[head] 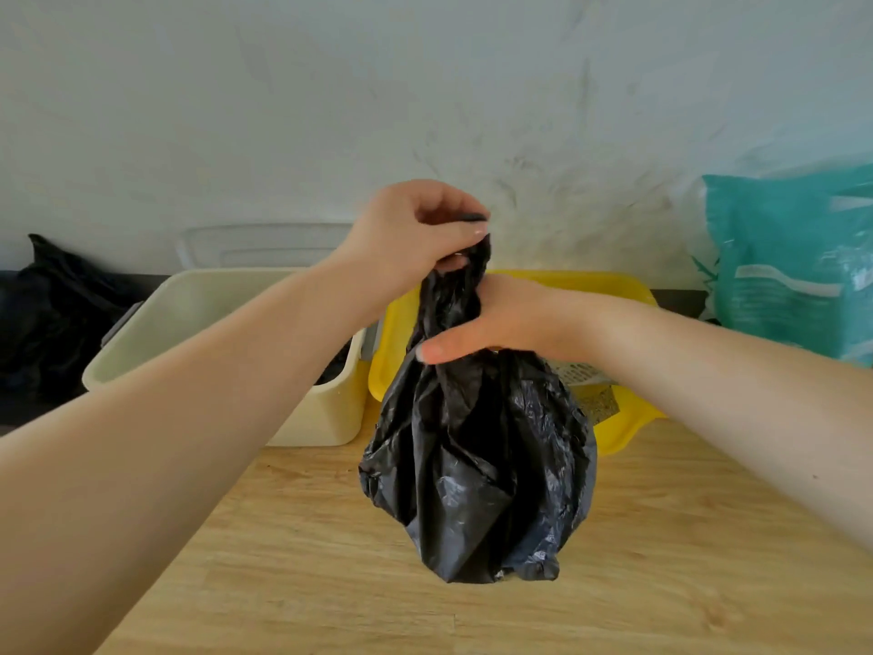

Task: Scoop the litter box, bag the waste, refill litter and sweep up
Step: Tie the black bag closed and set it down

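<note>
A black plastic waste bag (477, 465) hangs bulging in mid-air above the wooden floor, its neck gathered and twisted. My left hand (406, 238) pinches the top end of the neck. Just below, my right hand (500, 319) wraps around the twisted neck, thumb across the front. Behind the bag lies a yellow litter tray (623, 418); a slotted scoop (578, 371) and some grey litter show inside it, mostly hidden by the bag.
A cream plastic bin (198, 333) stands left of the tray, with a clear lid (264, 245) leaning on the wall behind it. A teal litter bag (793, 262) stands at the right. Another black bag (52, 314) lies far left. Wooden floor (330, 560) spreads below.
</note>
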